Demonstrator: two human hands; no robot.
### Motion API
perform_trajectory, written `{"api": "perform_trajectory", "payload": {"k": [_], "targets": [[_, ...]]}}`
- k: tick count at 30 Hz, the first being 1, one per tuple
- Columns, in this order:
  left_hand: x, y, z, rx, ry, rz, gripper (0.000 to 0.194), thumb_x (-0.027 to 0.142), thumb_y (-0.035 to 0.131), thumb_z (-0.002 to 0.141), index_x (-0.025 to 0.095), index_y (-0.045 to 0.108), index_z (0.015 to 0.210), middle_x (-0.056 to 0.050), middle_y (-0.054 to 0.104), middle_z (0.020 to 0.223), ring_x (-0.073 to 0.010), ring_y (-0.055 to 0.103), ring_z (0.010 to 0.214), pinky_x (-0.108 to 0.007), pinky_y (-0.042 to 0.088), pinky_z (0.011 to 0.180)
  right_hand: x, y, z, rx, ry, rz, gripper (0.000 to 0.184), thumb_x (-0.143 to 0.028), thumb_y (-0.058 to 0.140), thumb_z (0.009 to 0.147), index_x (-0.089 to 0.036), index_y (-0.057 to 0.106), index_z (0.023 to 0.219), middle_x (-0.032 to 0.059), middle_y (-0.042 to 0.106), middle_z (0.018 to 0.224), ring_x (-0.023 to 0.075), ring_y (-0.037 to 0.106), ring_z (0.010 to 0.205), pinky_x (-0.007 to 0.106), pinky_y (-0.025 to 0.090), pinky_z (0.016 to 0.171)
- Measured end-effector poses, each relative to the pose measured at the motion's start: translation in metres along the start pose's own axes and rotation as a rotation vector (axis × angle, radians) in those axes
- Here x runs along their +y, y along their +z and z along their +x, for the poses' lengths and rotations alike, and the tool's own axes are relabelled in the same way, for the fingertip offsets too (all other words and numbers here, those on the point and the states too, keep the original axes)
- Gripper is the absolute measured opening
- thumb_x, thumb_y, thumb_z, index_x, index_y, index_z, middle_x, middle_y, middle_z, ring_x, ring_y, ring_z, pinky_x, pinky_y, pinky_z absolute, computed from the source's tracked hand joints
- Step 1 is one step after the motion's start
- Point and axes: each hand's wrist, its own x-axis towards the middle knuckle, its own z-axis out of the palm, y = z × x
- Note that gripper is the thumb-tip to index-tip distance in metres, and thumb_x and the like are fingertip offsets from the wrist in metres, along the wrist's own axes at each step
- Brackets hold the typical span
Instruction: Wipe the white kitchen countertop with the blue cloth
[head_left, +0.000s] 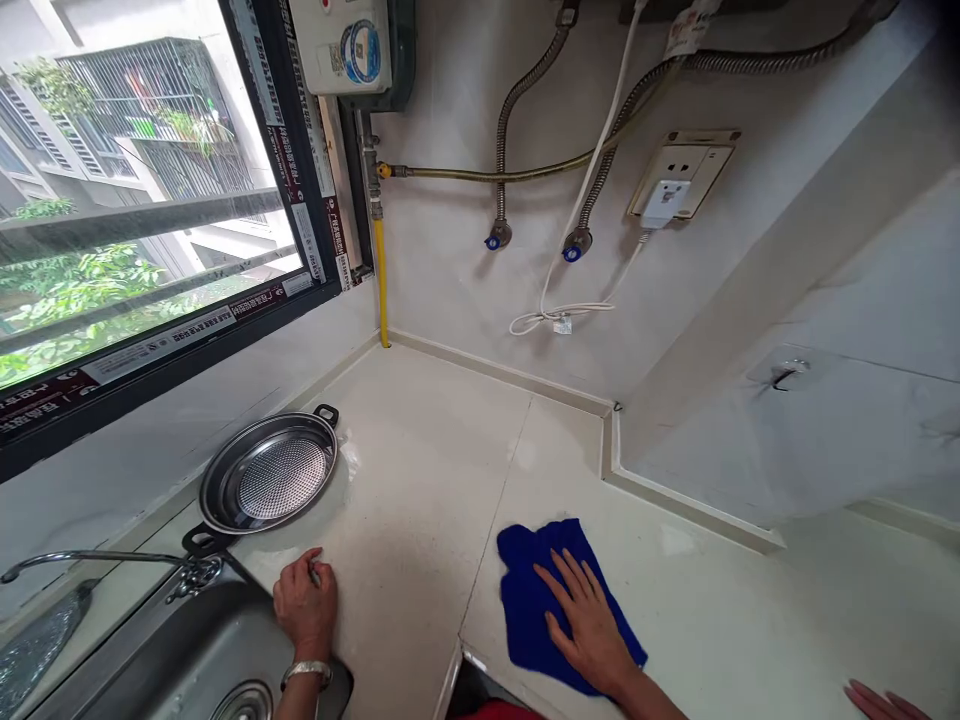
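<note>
A pale countertop (420,480) fills the corner. At near left sits the sink (187,660), with a steel pan (268,485) beyond it. The right hand (589,625), fingers spread flat, presses a blue cloth (529,590) near centre. The left hand (306,603) rests loosely curled, grasping nothing. The window-frame stickers' writing is unreadable.

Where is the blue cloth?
In the head view the blue cloth lies flat on the white counter, low and right of middle, under the right hand, across from the pan by the sink.
</note>
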Motion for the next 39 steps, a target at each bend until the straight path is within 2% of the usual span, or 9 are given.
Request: {"api": "perform_trajectory", "payload": {"k": [2, 5, 8, 12, 18, 25, 31, 36, 39], "targets": [[0.0, -0.001, 0.0, -0.011, 0.008, -0.01, 0.032, 0.025, 0.042, 0.088, 0.016, 0.07, 0.1, -0.009, 0.065, 0.088, -0.0243, 0.056, 0.083, -0.038, 0.043, 0.082, 0.025, -0.008, -0.017, -0.082, -0.123, 0.045, 0.066, -0.032, 0.049, 0.09, -0.03, 0.031, 0.154, 0.0036, 0.024, 0.162, 0.0296, 0.021, 0.149, 0.057, 0.026, 0.12], [0.0, -0.002, 0.0, -0.027, 0.022, -0.035, 0.032, 0.025, 0.041, 0.088, 0.016, 0.07, 0.099, -0.009, 0.065, 0.088, -0.0247, 0.057, 0.083, -0.039, 0.043, 0.082, 0.052, -0.013, -0.027, -0.107, -0.17, 0.048, 0.068, -0.031, 0.05, 0.089, -0.03, 0.03, 0.154, 0.0037, 0.025, 0.162, 0.03, 0.022, 0.149, 0.06, 0.027, 0.119], [-0.001, -0.001, 0.0, -0.044, 0.009, -0.048, 0.031, 0.025, 0.042, 0.088, 0.017, 0.069, 0.099, -0.009, 0.064, 0.088, -0.0246, 0.057, 0.084, -0.039, 0.043, 0.082, 0.062, -0.009, -0.018, -0.068, -0.114, 0.028, 0.066, -0.029, 0.049, 0.088, -0.03, 0.034, 0.152, 0.0044, 0.026, 0.162, 0.0303, 0.023, 0.148, 0.061, 0.028, 0.119], [-0.002, 0.0, -0.001, -0.054, 0.01, -0.056, 0.03, 0.026, 0.042, 0.088, 0.017, 0.069, 0.098, -0.009, 0.064, 0.088, -0.025, 0.058, 0.085, -0.039, 0.043, 0.082, 0.069, 0.003, 0.01, 0.016, 0.019, 0.009, 0.057, -0.03, 0.044, 0.091, -0.027, 0.041, 0.148, 0.0065, 0.031, 0.159, 0.0297, 0.025, 0.147, 0.059, 0.028, 0.119], [-0.005, 0.002, -0.003, -0.044, 0.018, -0.083, 0.028, 0.024, 0.043, 0.088, 0.017, 0.068, 0.097, -0.008, 0.065, 0.09, -0.0242, 0.059, 0.086, -0.038, 0.044, 0.084, 0.087, 0.024, 0.062, 0.126, 0.208, -0.063, 0.051, -0.038, 0.034, 0.095, -0.022, 0.046, 0.142, 0.0111, 0.041, 0.152, 0.0295, 0.03, 0.145, 0.057, 0.029, 0.117], [-0.007, 0.003, -0.008, -0.09, -0.045, -0.138, 0.025, 0.023, 0.046, 0.086, 0.018, 0.068, 0.097, -0.007, 0.067, 0.092, -0.0239, 0.059, 0.089, -0.039, 0.045, 0.088, 0.085, 0.043, 0.131, 0.186, 0.435, -0.148, 0.057, -0.045, 0.029, 0.093, -0.018, 0.049, 0.139, 0.0163, 0.045, 0.146, 0.0366, 0.035, 0.139, 0.061, 0.032, 0.111], [-0.008, 0.0, -0.01, -0.12, -0.066, -0.168, 0.024, 0.023, 0.048, 0.085, 0.018, 0.068, 0.095, -0.008, 0.068, 0.091, -0.0243, 0.059, 0.088, -0.039, 0.046, 0.086, 0.084, 0.059, 0.207, 0.22, 0.599, -0.181, 0.057, -0.042, 0.034, 0.092, -0.014, 0.049, 0.139, 0.0232, 0.045, 0.142, 0.0444, 0.035, 0.135, 0.069, 0.032, 0.103], [-0.01, 0.0, -0.013, -0.111, -0.068, -0.17, 0.022, 0.024, 0.048, 0.086, 0.019, 0.067, 0.096, -0.007, 0.07, 0.092, -0.0231, 0.06, 0.086, -0.038, 0.047, 0.083, 0.087, 0.081, 0.273, 0.249, 0.647, -0.178, 0.058, -0.042, 0.037, 0.092, -0.012, 0.048, 0.14, 0.0266, 0.045, 0.139, 0.0491, 0.032, 0.133, 0.073, 0.029, 0.099], [-0.015, 0.004, -0.015, -0.086, -0.053, -0.176, 0.022, 0.025, 0.048, 0.086, 0.021, 0.068, 0.094, -0.006, 0.071, 0.09, -0.0226, 0.062, 0.085, -0.039, 0.047, 0.083, 0.085, 0.093, 0.314, 0.213, 0.7, -0.154, 0.06, -0.044, 0.037, 0.091, -0.009, 0.049, 0.139, 0.0295, 0.043, 0.14, 0.0523, 0.03, 0.133, 0.076, 0.027, 0.097]]}}
